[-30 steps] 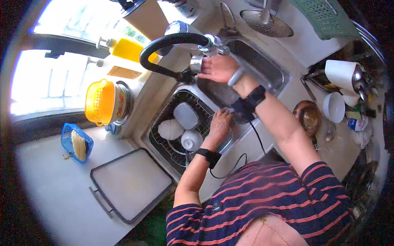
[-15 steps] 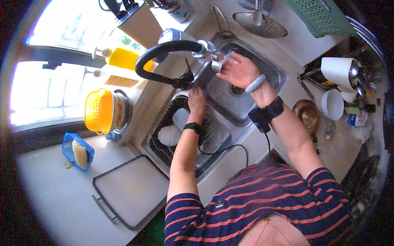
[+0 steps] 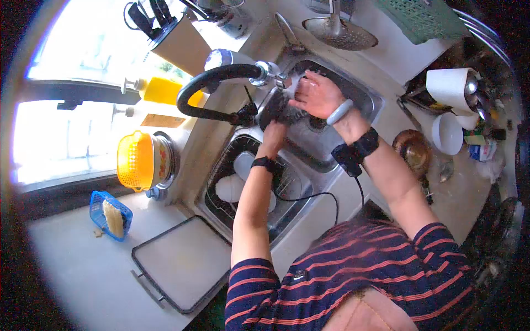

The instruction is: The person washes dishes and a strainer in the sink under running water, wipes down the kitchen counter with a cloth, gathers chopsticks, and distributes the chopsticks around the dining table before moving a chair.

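Observation:
My right hand (image 3: 319,95) is open at the faucet (image 3: 269,74), fingers spread, palm toward the spout, with water splashing beside it. Below the spout, my left hand (image 3: 275,134) grips something dark and soft like a cloth (image 3: 276,105); its fingers are partly hidden. Both hands are over the double sink (image 3: 375,107). White bowls (image 3: 229,188) and a square pale container (image 3: 245,164) lie on the rack in the near-left basin, partly behind my left forearm.
A framed white board (image 3: 182,265) lies on the left counter near a blue basket (image 3: 112,216). Soap bottles (image 3: 160,90), a yellow colander (image 3: 135,161) and a knife block (image 3: 182,45) line the window side. At right are a white bowl (image 3: 447,134) and a brown metal bowl (image 3: 412,153).
My left hand has moved from the near basin up toward the faucet, and the dark cloth now shows in it. My right hand has turned its palm toward the spout and spread its fingers.

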Demonstrator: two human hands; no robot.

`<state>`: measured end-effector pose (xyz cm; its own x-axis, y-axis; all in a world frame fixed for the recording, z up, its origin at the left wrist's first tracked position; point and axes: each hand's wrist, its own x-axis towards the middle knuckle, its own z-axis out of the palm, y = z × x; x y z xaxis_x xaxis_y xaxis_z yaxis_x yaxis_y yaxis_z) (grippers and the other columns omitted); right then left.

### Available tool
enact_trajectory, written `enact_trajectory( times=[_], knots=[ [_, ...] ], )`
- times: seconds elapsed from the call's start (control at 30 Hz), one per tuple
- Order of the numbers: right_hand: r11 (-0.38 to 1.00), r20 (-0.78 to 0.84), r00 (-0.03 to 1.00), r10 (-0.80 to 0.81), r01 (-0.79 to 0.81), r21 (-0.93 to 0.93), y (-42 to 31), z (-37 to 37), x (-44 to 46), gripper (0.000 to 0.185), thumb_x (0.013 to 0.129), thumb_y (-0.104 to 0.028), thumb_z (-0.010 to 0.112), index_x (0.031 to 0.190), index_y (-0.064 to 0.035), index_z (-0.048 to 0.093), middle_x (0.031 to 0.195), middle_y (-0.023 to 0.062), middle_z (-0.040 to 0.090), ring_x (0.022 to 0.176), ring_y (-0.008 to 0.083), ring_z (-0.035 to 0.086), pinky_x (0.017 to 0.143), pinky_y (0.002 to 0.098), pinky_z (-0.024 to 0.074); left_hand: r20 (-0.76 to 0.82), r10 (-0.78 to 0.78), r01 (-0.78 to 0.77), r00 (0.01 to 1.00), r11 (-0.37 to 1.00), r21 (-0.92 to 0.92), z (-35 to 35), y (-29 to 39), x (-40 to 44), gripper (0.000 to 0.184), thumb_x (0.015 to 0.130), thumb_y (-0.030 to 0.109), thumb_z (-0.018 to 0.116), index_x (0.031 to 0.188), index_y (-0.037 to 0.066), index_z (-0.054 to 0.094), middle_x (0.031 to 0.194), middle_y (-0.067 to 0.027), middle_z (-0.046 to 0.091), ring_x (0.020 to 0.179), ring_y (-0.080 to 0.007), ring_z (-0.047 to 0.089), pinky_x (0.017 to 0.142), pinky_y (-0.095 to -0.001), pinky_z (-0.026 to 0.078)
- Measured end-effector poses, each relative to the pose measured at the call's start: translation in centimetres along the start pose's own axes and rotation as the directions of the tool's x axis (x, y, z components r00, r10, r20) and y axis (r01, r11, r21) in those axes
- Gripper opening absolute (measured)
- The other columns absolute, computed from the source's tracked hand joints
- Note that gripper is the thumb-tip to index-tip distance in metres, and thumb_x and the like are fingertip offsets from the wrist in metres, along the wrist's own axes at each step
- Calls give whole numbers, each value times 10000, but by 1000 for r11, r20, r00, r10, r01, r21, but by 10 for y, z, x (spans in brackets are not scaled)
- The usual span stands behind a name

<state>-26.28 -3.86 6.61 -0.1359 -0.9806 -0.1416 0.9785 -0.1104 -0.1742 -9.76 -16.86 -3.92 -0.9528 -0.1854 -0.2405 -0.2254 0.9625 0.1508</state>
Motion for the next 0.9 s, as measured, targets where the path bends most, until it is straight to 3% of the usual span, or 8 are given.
enact_trajectory(
  times=[0.17, 0.23, 0.27, 0.33, 0.47, 0.57, 0.83, 0.9],
  knots=[
    [999, 172, 984, 43, -47, 23, 4, -1, 12, 259, 880, -286, 393, 885, -93, 565, 894, 66, 605, 892, 231, 548, 846, 422, 394, 283, -24, 19, 959, 1000, 21, -14, 8, -22, 258, 713, 87, 531, 961, 47, 590, 885, -162, 600, 825, -281, 580, 732, -358, 467],
    [999, 138, 990, 32, -28, -30, 4, 5, 11, 247, 885, -274, 388, 887, -101, 565, 887, 60, 607, 874, 232, 556, 837, 435, 403, 84, -170, 186, 982, 780, -597, -30, 14, -34, 266, 748, 72, 548, 1010, 32, 575, 897, -123, 614, 784, -192, 591, 713, -298, 462],
    [997, 132, 990, 54, -46, -62, 3, 6, 11, 236, 884, -266, 393, 887, -103, 565, 885, 52, 607, 875, 222, 557, 832, 438, 405, 85, -166, 183, 983, 784, -593, -35, 15, -35, 266, 748, 72, 548, 1010, 32, 575, 897, -123, 614, 784, -192, 591, 713, -298, 462],
    [994, 126, 989, 73, -61, -95, 3, 2, 12, 225, 883, -257, 399, 887, -105, 565, 882, 44, 607, 877, 212, 557, 826, 440, 407, -92, -265, 40, 960, 452, -891, -47, 18, -36, 238, 794, 79, 532, 1019, 7, 563, 878, -75, 615, 757, -131, 570, 683, -253, 450],
    [991, 74, 996, 49, -39, -125, 4, 9, 7, 198, 871, -252, 427, 923, -123, 569, 870, 11, 602, 837, 168, 551, 803, 424, 416, -251, -373, -106, 893, 368, -924, -90, 25, -34, 189, 835, 74, 484, 984, -7, 567, 846, -46, 601, 756, -115, 562, 663, -224, 448],
    [975, -58, 998, -3, -10, -220, 0, 8, 1, 202, 863, -261, 440, 961, -134, 563, 895, -8, 591, 840, 143, 533, 782, 396, 416, -518, -461, -180, 721, 597, -782, -140, 43, -43, 171, 846, 72, 481, 971, -4, 572, 835, -44, 602, 735, -96, 561, 661, -222, 451],
    [932, -212, 976, -56, -25, -361, 4, -8, -17, 243, 845, -271, 460, 1026, -124, 525, 1010, 13, 553, 912, 146, 501, 789, 376, 377, -614, -562, -278, 555, 570, -773, -209, 75, -65, 150, 821, 66, 537, 948, 1, 581, 816, -61, 608, 692, -109, 573, 611, -245, 471],
    [934, -201, 978, -57, -19, -358, 4, -14, -20, 217, 836, -265, 475, 993, -126, 532, 993, 23, 557, 912, 159, 498, 789, 372, 371, -941, -200, -35, 274, 975, -218, -217, 71, -64, 115, 792, 51, 563, 895, 12, 594, 745, -72, 596, 644, -165, 578, 566, -261, 455]
  ],
)
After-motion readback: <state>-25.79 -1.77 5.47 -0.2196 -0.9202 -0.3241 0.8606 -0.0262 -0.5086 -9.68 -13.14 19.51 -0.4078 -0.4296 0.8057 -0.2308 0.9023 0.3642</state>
